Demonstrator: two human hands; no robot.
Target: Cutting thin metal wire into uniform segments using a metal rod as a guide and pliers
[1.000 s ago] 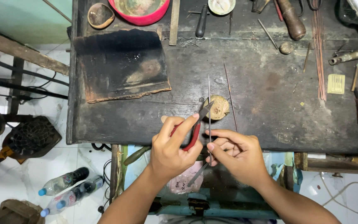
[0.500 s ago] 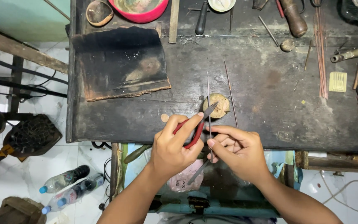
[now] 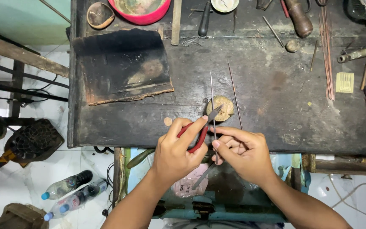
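Red-handled pliers (image 3: 200, 129) in closed left hand (image 3: 176, 152), thin metal rod (image 3: 212, 101) (upright) pinched by right hand (image 3: 244, 154).

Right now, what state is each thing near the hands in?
left hand: gripping red-handled pliers
pliers: tips closed on thin metal rod
right hand: fingers pinching the rod
round wooden disc: flat on bench
second thin rod: lying loose

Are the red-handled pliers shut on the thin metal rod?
Cannot tell: the pliers in the left hand have their tip at the rod, too small to judge.
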